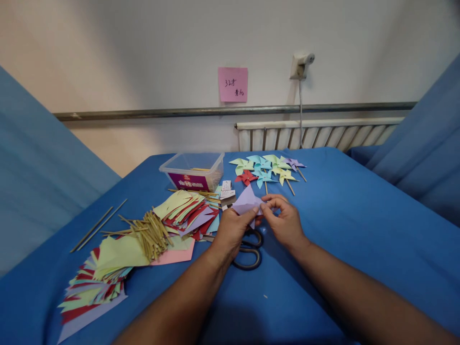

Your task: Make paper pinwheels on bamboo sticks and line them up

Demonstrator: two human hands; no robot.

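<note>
Both my hands hold a lilac paper square [246,201] above the blue table, its corners folded toward the middle. My left hand [232,231] pinches the sheet's near left side with closed fingers. My right hand [283,218] pinches its right side, fingers curled together. Black-handled scissors [248,252] lie on the cloth right under my hands. A stack of cut coloured paper squares [187,211] sits just left of my left hand, with a heap of short wooden sticks [153,233] beside it.
Several finished paper pinwheels [268,168] lie at the back centre. A clear plastic box [193,170] stands behind the paper stack. More cut paper [97,280] is piled at the near left, and two long sticks [98,224] lie further left. A radiator [316,134] lines the wall.
</note>
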